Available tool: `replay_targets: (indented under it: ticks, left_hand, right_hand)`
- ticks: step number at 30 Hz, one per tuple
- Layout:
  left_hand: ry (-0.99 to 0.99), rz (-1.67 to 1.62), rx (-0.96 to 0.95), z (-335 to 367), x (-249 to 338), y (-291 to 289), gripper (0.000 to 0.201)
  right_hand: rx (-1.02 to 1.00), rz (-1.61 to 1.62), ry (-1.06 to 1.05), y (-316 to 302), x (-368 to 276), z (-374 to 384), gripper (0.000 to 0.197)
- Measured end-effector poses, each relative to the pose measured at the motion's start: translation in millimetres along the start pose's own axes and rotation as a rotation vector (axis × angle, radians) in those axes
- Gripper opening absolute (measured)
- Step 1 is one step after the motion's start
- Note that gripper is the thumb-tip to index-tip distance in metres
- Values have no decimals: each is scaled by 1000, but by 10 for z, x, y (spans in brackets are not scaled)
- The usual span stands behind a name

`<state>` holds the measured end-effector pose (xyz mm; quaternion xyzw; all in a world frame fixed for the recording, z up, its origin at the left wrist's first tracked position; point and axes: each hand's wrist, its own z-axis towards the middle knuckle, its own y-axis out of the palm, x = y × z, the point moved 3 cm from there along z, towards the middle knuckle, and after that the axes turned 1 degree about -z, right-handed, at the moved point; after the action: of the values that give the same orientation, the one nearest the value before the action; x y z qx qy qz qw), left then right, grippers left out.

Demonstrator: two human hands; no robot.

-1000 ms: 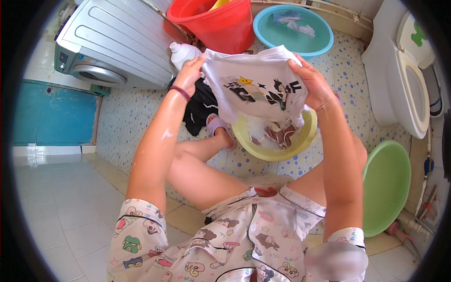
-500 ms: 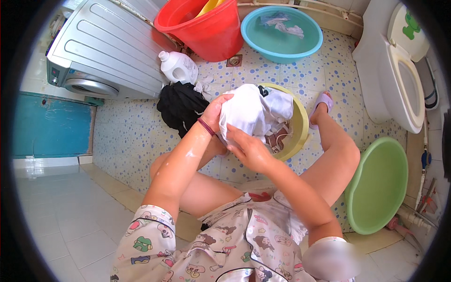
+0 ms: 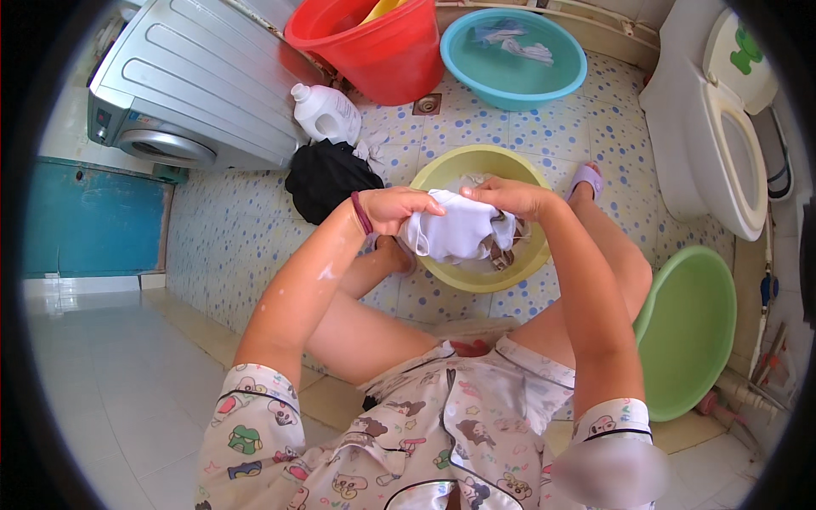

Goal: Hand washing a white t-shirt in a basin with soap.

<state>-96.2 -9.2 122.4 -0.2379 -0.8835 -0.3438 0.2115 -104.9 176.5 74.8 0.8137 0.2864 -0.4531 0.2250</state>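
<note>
The left hand (image 3: 393, 209) and right hand (image 3: 517, 199) are gripping the white shirt (image 3: 455, 231), thumbs pressing against fingers. The shirt is hanging bunched over the yellow basin (image 3: 534, 259), where brown cloth (image 3: 503, 255) is lying.

The left arm (image 3: 310, 276) and right arm (image 3: 586, 285) reach out from the near side and slant inward, meeting between the spread legs. The left arm runs from near left toward far right, with pale flecks on its skin. Beyond the left wrist (image 3: 360, 218), the left hand (image 3: 398, 209) points right in a pinching grip. The right hand (image 3: 512, 197) points left, its thumb (image 3: 469, 194) extended toward the left hand. The two are close together but apart, almost level. The left thigh (image 3: 374, 333) angles out to the left; the right knee (image 3: 636, 274) is bent, its foot (image 3: 581, 194) set far right.
</note>
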Motion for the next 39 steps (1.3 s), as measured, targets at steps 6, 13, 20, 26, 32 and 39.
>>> replay_targets:
  ticks: [6,13,20,26,32,39]
  left_hand:
    - [365,271,147,69,-150,-103,34]
    - [544,1033,906,175,-424,-471,16]
    - [669,817,1016,233,-600,-741,17]
    - [864,832,1000,-292,-153,-361,23]
    - [978,1017,1056,-487,199,-197,24]
    - [968,732,907,-619,394,-255,28]
  right_hand:
    - [96,261,-297,42,-279,-182,22]
    - [186,84,-387,358,-798,-406,17]
    - [435,110,-399,-83,-637,-500,16]
    - [581,294,-343,-632,-395,-648,17]
    - [546,218,-331,-829,-413,-647,20]
    - [384,-10,-405,-727,-501,-713,21]
